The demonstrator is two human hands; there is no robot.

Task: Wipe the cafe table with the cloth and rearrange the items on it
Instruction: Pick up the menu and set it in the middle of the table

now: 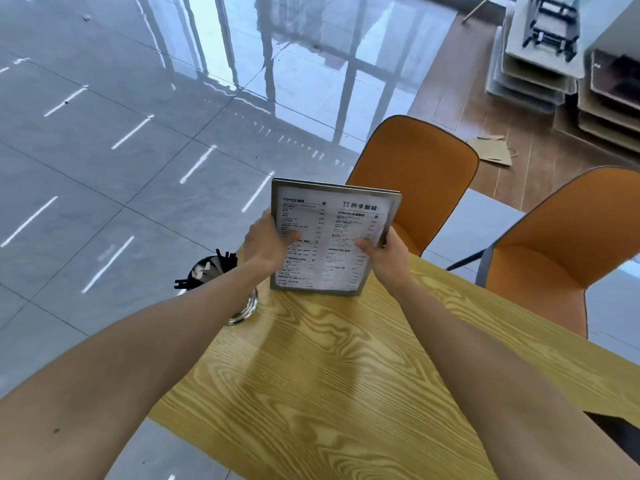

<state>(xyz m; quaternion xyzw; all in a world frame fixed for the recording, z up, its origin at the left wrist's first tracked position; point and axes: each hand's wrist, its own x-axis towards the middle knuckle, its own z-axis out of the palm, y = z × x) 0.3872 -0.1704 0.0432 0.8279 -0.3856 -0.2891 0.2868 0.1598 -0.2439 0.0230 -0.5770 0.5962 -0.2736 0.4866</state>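
Observation:
A framed menu card [329, 216] with black print stands tilted at the far corner of the yellow wood-grain table [329, 368]. Its lower edge is at the tabletop. My left hand [268, 244] grips its left side with the thumb on the page. On its right edge my right hand [384, 252] holds it. A glass holder with black straws [211, 270] stands at the table's left edge, partly hidden behind my left forearm. No cloth is in view.
Two orange chairs [426, 174] [568, 237] stand along the table's far right side. A dark object [616, 431] pokes in at the lower right. Glossy grey floor tiles lie to the left; stacked boards and a paper bag [493, 150] lie far right.

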